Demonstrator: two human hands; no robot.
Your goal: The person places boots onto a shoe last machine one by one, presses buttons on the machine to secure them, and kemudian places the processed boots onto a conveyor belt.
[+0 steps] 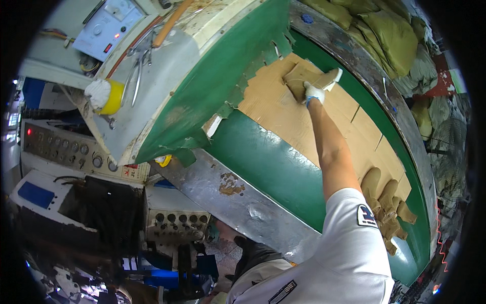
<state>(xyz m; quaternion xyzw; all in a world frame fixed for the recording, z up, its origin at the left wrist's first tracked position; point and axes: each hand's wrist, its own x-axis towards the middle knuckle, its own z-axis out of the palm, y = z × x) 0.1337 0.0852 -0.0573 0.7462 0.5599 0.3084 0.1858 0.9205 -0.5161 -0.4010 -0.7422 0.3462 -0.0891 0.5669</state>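
My right arm reaches far across the green tray-like bench (273,152). On its hand is a whitish glove with a blue edge at the wrist. My right hand (314,92) is closed on a tan boot upper (298,78), which lies on its side on the cardboard sheet (273,99). A white piece (334,76) shows at the upper's toe end. Glove and upper partly hide the grip. Several more tan boot uppers (388,200) lie in a pile at the bench's right end. My left hand is out of view.
Long-handled pliers (136,76), an orange-handled tool (171,24) and a yellow container (112,98) sit on the raised machine top at left. A metal ledge (248,207) borders the bench's near side. Olive sacks (387,40) stand beyond. Control panels (71,152) are at left.
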